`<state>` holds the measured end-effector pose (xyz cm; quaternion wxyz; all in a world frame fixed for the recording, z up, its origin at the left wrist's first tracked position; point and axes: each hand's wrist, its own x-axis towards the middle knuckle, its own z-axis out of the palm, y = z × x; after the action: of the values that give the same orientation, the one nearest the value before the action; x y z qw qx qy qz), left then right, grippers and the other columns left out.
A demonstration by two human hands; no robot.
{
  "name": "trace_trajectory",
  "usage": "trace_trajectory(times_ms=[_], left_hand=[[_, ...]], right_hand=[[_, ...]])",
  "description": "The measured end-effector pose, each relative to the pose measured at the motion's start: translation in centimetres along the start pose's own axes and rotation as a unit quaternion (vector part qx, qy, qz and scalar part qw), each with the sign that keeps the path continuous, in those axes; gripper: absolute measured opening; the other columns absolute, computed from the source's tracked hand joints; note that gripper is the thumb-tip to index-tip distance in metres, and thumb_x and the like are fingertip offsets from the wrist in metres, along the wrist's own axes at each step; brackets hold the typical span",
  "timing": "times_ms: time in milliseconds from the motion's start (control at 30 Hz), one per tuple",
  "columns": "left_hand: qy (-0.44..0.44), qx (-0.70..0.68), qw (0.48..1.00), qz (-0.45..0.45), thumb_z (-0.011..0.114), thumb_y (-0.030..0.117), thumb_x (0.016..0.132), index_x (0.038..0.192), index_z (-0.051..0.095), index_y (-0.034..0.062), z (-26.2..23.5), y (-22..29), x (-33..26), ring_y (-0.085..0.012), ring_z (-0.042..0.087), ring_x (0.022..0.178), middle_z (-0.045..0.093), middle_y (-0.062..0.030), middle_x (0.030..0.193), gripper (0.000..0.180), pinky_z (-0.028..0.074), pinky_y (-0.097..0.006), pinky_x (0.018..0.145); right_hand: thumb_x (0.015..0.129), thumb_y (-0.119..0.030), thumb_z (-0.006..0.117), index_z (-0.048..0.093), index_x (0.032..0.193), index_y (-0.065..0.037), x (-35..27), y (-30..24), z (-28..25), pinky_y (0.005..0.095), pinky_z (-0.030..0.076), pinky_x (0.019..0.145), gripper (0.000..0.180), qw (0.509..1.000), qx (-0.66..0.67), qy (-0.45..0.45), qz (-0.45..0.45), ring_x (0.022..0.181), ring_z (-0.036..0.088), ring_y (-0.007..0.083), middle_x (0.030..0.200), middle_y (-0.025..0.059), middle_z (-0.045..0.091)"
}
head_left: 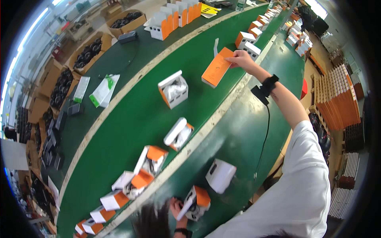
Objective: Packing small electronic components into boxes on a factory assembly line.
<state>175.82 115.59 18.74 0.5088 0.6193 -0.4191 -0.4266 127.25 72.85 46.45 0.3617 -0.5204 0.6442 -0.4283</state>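
Right hand (240, 59) reaches far, fingers pinched on flat orange box (217, 72) lying on the green belt (131, 119) | left hand not visible | progress: many open white-orange boxes (173, 90) on the belt are filled but not closed | around: closed white box (220, 175) near, another person's hand (175, 208) at near edge, nothing blocks the reach.
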Motion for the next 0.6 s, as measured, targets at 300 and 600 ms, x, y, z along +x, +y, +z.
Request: trace_trajectory(times_ms=[300, 600], left_hand=[[-0.054, 0.105, 0.982, 0.148, 0.052, 0.000, 0.082, 0.097, 0.056, -0.0022, 2.5, 3.1, -0.8, -0.0357, 0.053, 0.106, 0.056, -0.0173, 0.111, 0.016, 0.040, -0.041, 0.096], [-0.284, -0.061, 0.948, -0.134, 0.062, 0.012, 0.088, 0.127, 0.044, 0.0045, -0.6, 14.5, -13.3, -0.0218, 0.052, 0.110, 0.050, -0.0126, 0.126, 0.044, 0.045, -0.031, 0.087]], right_hand=[[0.084, -0.012, 0.069, 0.055, 0.080, -0.003, -28.8, -1.0, -5.8, 0.0249, 0.054, 0.064, 0.017, 0.998, -0.059, 0.011, -0.011, 0.073, 0.064, 0.0111, 0.077, 0.0031, 0.062], [0.078, -0.002, 0.069, 0.053, 0.073, 0.001, -52.6, -2.4, 5.5, 0.0255, 0.041, 0.053, 0.018, 0.993, -0.101, -0.047, 0.026, 0.062, 0.046, 0.0066, 0.065, 0.0001, 0.052]])
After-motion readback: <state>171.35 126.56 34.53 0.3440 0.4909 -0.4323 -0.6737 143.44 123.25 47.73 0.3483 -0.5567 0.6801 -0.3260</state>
